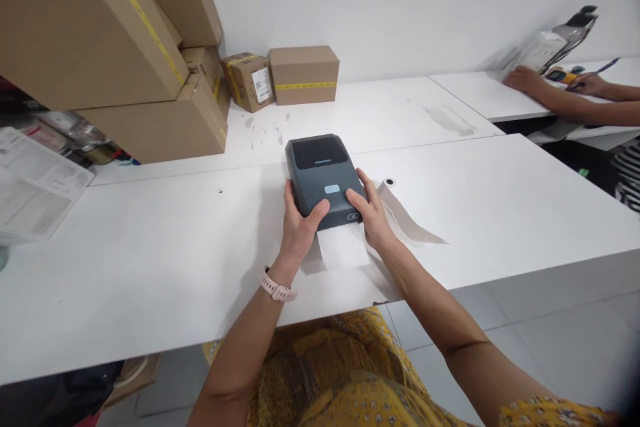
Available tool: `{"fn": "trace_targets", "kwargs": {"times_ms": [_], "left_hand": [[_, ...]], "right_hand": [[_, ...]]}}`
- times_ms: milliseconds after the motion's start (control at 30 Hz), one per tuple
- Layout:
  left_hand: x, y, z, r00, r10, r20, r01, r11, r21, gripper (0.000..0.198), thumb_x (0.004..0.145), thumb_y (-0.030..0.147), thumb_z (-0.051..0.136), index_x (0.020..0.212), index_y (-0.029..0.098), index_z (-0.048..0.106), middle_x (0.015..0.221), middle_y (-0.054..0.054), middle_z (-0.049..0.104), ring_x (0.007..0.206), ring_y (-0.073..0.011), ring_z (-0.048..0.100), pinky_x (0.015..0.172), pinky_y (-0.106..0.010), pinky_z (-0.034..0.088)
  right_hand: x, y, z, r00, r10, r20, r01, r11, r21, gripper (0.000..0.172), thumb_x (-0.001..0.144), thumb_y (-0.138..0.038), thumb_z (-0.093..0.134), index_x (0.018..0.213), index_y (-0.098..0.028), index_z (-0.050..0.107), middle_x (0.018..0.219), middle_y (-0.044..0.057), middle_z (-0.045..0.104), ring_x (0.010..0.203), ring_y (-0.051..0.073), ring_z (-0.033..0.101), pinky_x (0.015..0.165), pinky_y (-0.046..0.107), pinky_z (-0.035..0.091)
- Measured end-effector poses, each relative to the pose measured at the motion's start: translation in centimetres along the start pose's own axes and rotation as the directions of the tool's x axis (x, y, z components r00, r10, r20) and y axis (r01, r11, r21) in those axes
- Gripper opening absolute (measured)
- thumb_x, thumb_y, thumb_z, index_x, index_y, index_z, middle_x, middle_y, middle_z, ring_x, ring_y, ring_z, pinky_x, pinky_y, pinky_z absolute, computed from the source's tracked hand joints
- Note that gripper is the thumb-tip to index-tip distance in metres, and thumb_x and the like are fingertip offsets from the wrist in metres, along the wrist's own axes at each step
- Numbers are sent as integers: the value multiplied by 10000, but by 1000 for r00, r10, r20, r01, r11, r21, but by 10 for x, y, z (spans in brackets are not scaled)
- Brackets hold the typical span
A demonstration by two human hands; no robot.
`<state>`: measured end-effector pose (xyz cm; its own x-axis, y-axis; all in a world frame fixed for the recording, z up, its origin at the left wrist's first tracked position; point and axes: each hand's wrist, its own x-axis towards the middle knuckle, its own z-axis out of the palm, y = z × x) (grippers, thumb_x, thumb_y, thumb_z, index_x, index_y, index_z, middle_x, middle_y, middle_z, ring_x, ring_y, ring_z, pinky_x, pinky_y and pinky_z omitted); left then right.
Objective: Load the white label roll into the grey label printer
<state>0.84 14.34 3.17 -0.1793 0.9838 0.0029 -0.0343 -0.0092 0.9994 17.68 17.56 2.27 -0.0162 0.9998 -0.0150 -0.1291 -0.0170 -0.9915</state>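
A dark grey label printer (pixel 320 177) with a black window on its lid is gripped from both sides, close over the white table. My left hand (pixel 300 220) wraps its left side, thumb on the front top edge. On the opposite side my right hand (pixel 371 210) holds it the same way, its thumb near the light button. White paper (pixel 345 247) sticks out from the printer's front. Just right of my right hand lies a small paper roll (pixel 389 182) with a curled strip (pixel 413 223) trailing from it. The fingers under the printer are hidden.
Cardboard boxes (pixel 90 33) are stacked at the left; two smaller taped boxes (pixel 304 75) stand by the wall. A clear plastic bin (pixel 35 180) sits at the left edge. At far right, another person's hands (pixel 590 85) work with a pen. The table's front edge (pixel 450 290) is near me.
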Motion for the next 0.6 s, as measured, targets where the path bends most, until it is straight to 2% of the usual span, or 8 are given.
{"fn": "trace_targets", "kwargs": {"times_ms": [167, 233, 300, 367, 433, 500, 533, 600], "left_hand": [[2, 2, -1, 1000, 21, 19, -21, 999, 27, 989, 882, 547, 776, 1666, 268, 241, 1710, -141, 409, 1545, -329, 477, 1202, -429, 509], [0, 2, -1, 1000, 26, 15, -27, 999, 21, 974, 888, 554, 767, 1664, 275, 248, 1712, -134, 408, 1547, -327, 475, 1203, -426, 506], [-7, -3, -1, 1000, -2, 8, 2, 1000, -13, 965, 886, 547, 767, 1658, 268, 259, 1710, -134, 415, 1550, -320, 471, 1210, -423, 496], [-25, -12, 0, 998, -61, 13, 62, 996, -64, 938, 880, 535, 768, 1640, 261, 290, 1691, -141, 443, 1541, -312, 483, 1196, -416, 501], [-50, -25, 0, 991, -134, 11, 135, 986, -95, 889, 879, 536, 756, 1615, 275, 331, 1664, -144, 476, 1524, -304, 500, 1151, -406, 528], [-77, -35, 1, 977, -192, -96, 183, 979, -96, 829, 844, 558, 776, 1541, 272, 432, 1665, -152, 459, 1521, -307, 493, 1100, -391, 550], [-88, -37, 2, 966, -211, -148, 199, 975, -96, 756, 836, 574, 775, 1469, 259, 506, 1613, -159, 509, 1473, -308, 534, 1052, -385, 569], [-102, -34, 4, 957, -274, -98, 264, 959, -103, 593, 815, 602, 781, 1242, 211, 653, 1346, -155, 680, 1237, -287, 666, 901, -358, 604]], "right_hand": [[-2, 6, 1, 995, -98, 24, 99, 992, -79, 821, 924, -629, 683, 1638, -377, 365, 1667, 66, 507, 1480, 316, 557, 1197, 528, 518], [-3, 7, 2, 978, -210, -1, 207, 966, -154, 726, 958, -609, 648, 1614, -402, 414, 1695, 43, 469, 1533, 305, 494, 1254, 550, 448], [-3, 6, 3, 922, -388, 1, 370, 878, -304, 526, 1009, -573, 581, 1514, -428, 555, 1720, -6, 430, 1602, 293, 385, 1320, 579, 328], [-2, 5, 2, 849, -524, 64, 494, 747, -445, 365, 1058, -526, 493, 1344, -432, 699, 1693, -45, 467, 1637, 289, 311, 1341, 611, 246], [0, 5, -1, 808, -573, 133, 550, 656, -517, 358, 1078, -505, 446, 1214, -414, 765, 1637, -44, 543, 1641, 303, 296, 1330, 650, 222], [1, 5, -3, 797, -580, 168, 565, 618, -546, 364, 1070, -535, 454, 1170, -398, 777, 1609, -33, 577, 1642, 323, 291, 1321, 679, 200], [1, 5, -4, 796, -579, 175, 566, 612, -552, 379, 1068, -559, 448, 1168, -394, 775, 1609, -32, 578, 1642, 330, 291, 1320, 687, 188], [0, 3, -5, 806, -565, 175, 556, 624, -549, 448, 1080, -596, 379, 1175, -398, 769, 1611, -41, 574, 1637, 324, 306, 1321, 686, 184]]}}
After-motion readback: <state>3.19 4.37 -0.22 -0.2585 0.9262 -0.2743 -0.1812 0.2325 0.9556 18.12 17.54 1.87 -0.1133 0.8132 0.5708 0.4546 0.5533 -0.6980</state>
